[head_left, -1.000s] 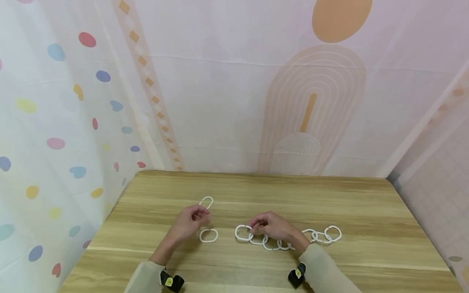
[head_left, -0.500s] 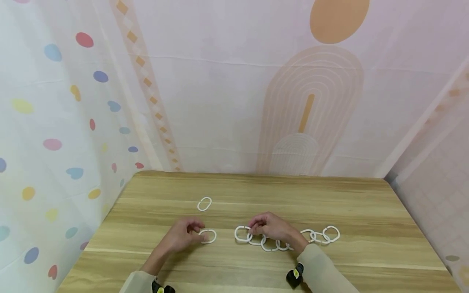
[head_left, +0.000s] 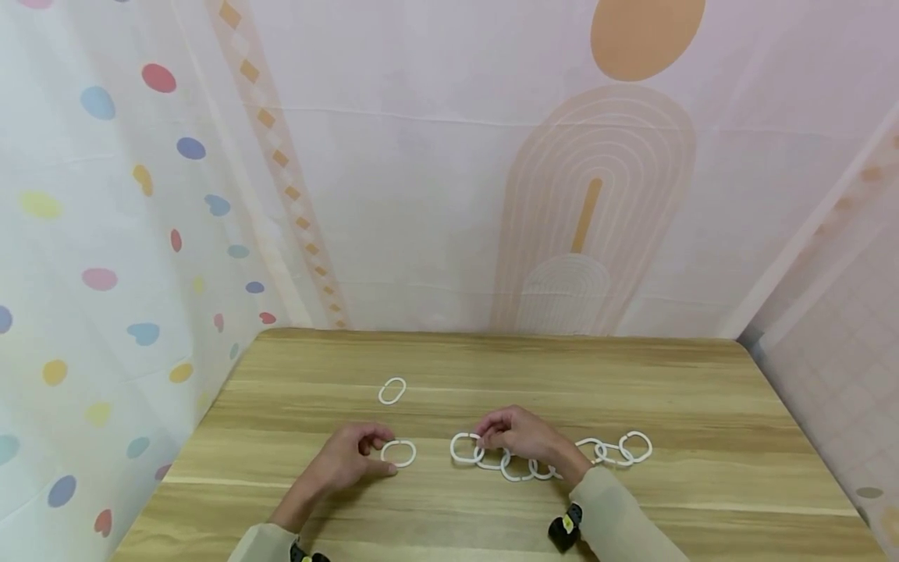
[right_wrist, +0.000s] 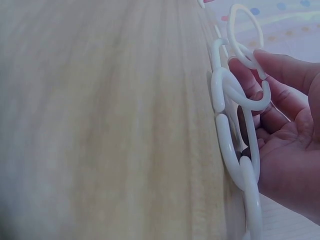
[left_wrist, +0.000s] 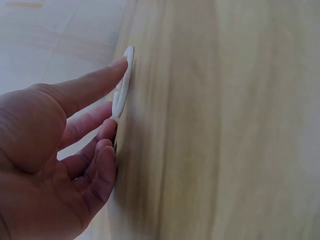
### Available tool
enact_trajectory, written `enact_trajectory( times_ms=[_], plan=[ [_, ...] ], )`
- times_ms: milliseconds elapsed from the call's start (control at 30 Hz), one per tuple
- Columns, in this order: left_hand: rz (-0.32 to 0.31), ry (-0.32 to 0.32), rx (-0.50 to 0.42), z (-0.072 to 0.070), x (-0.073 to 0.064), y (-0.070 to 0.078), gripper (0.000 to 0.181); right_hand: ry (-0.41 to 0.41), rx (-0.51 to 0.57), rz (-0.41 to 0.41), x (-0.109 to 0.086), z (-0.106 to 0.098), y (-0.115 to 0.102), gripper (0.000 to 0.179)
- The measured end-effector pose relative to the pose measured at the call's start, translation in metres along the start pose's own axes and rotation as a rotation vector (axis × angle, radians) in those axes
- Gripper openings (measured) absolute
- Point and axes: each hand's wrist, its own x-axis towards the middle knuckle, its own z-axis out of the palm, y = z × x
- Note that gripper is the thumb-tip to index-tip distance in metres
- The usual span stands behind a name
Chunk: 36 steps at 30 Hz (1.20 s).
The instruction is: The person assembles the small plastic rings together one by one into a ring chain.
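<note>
A loose white plastic chain link (head_left: 399,442) lies near the middle of the wooden table. My left hand (head_left: 349,457) is at its left end, thumb on the near side and index finger on the far side. In the left wrist view, thumb and fingertips touch the link (left_wrist: 123,95) at its two edges. A chain of several joined white links (head_left: 518,478) lies to the right. My right hand (head_left: 525,434) pinches a link near the chain's left end; in the right wrist view, that link (right_wrist: 262,102) is tilted up. The right hand and wrist hide part of the chain.
Another loose white link (head_left: 392,391) lies farther back on the wooden table (head_left: 562,375). A patterned curtain (head_left: 421,195) hangs behind the table, and a dotted one (head_left: 126,234) on the left.
My left hand has moved from beside the far loose link toward me to the nearer one, and its thumb and fingers have come round that link's edges. My right hand has stayed on the chain.
</note>
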Motion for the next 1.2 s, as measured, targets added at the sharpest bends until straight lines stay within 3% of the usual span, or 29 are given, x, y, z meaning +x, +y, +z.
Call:
enact_trajectory(
  times_ms=[533,800,1033,1200],
  plan=[
    [-0.06,0.058,0.033,0.006,0.0,-0.002,0.035,-0.007,0.003,0.002,0.001,0.0,0.002,0.011],
    [-0.017,0.068,0.03,0.009,-0.001,-0.002,0.028,-0.001,-0.001,0.022,0.0,0.001,0.002,0.01],
    [0.051,0.118,0.036,0.012,-0.004,0.0,0.016,0.007,-0.005,0.017,0.0,0.002,-0.002,0.011],
    [-0.019,0.152,-0.003,0.013,-0.002,0.001,0.013,0.004,-0.028,0.012,0.001,0.004,-0.002,0.012]
  ],
)
